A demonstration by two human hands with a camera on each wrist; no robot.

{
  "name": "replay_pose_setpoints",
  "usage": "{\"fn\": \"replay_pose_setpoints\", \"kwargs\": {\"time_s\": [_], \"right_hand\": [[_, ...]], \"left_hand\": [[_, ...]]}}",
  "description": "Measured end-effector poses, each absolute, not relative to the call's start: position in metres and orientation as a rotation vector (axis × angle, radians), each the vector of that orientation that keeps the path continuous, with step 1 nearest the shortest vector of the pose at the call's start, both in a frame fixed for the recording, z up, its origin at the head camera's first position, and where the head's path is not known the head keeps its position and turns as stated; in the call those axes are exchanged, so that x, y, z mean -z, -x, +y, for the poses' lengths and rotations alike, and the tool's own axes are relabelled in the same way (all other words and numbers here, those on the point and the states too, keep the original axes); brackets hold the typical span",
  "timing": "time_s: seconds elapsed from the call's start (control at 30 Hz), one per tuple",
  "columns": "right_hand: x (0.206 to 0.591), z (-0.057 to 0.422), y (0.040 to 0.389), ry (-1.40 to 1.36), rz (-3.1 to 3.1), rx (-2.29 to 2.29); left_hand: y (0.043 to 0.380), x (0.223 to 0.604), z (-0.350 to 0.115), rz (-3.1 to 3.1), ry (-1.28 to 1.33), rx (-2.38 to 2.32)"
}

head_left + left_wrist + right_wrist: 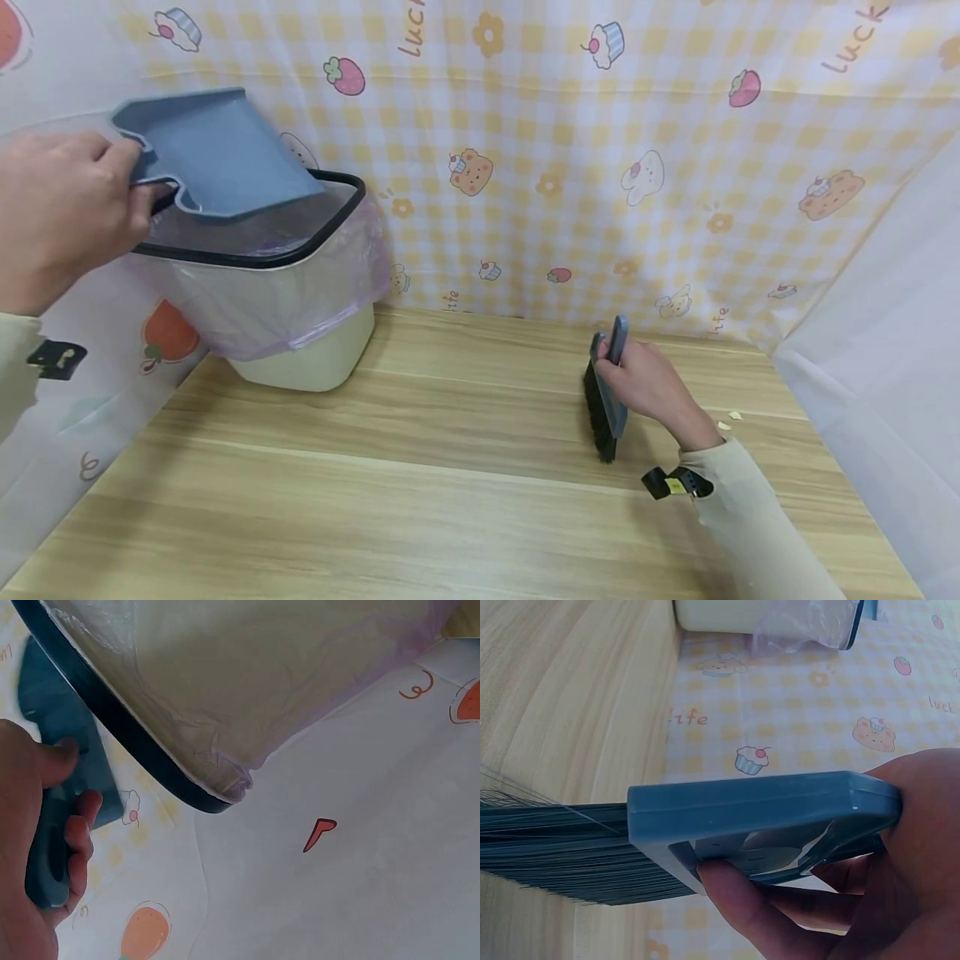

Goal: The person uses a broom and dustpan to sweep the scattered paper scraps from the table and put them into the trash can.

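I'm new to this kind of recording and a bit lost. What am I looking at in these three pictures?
There is no machine here, just a person's two bare hands. The widest picture comes from a camera worn on the head, looking forward and down; the other two come from one camera on each wrist. The left hand holds a blue dustpan, tilted at the mouth of a lined bin. The right hand grips a dark-bristled brush. On the wooden table, two small pale scraps lie near the right wrist.
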State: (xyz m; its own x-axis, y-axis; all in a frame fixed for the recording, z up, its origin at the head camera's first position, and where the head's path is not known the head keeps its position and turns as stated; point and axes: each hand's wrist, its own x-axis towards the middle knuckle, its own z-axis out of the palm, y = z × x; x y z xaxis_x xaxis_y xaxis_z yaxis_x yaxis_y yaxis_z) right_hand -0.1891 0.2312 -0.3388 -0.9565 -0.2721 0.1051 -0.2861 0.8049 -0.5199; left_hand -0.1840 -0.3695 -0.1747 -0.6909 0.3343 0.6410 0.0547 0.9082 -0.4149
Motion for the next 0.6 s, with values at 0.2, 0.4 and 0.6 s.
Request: {"fn": "replay_pose_setpoints", "kwargs": {"time_s": [0.2,0.4,0.6], "right_hand": [[0.337,0.23,0.188,-0.459,-2.963,-0.867],[0.336,0.229,0.188,-0.465,-2.963,-0.866],[0.336,0.227,0.187,-0.475,-2.958,-0.857]], "left_hand": [[0.181,0.174,-0.363,-2.339,0.235,-0.41],[0.177,0.172,-0.351,-2.399,0.248,-0.363],[0.18,0.177,-0.343,-2.275,0.499,-0.277]]}}
